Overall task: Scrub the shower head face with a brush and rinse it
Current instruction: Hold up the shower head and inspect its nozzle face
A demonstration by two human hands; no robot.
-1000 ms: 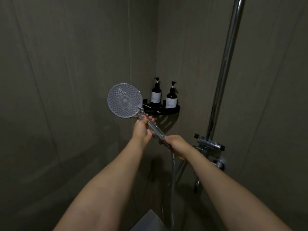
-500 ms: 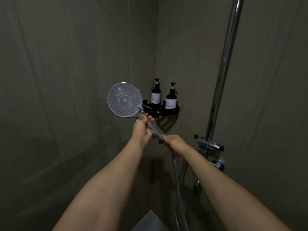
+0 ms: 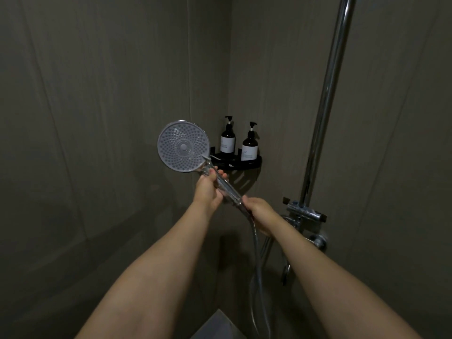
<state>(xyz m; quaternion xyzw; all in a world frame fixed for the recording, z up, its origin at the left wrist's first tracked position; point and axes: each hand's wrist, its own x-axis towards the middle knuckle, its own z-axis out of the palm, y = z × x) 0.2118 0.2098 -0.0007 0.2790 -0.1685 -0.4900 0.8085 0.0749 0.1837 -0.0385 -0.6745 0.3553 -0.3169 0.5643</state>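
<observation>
Head cam: left hand (image 3: 208, 189) wrapped round upper handle of shower head (image 3: 183, 146), face toward cam, held up just left of corner shelf (image 3: 236, 163) w/ two pump bottles. Right hand (image 3: 260, 214) grips handle base by hose (image 3: 255, 241); finger detail dim, prob curled. No brush or water visible. Step: pre-scrub positioning. Next: free one hand, get brush.

The hose (image 3: 255, 253) hangs differently than a second ago: below the right hand (image 3: 261, 214) in the lower middle of the frame it bows farther right; the head (image 3: 183, 146) has edged slightly left
</observation>
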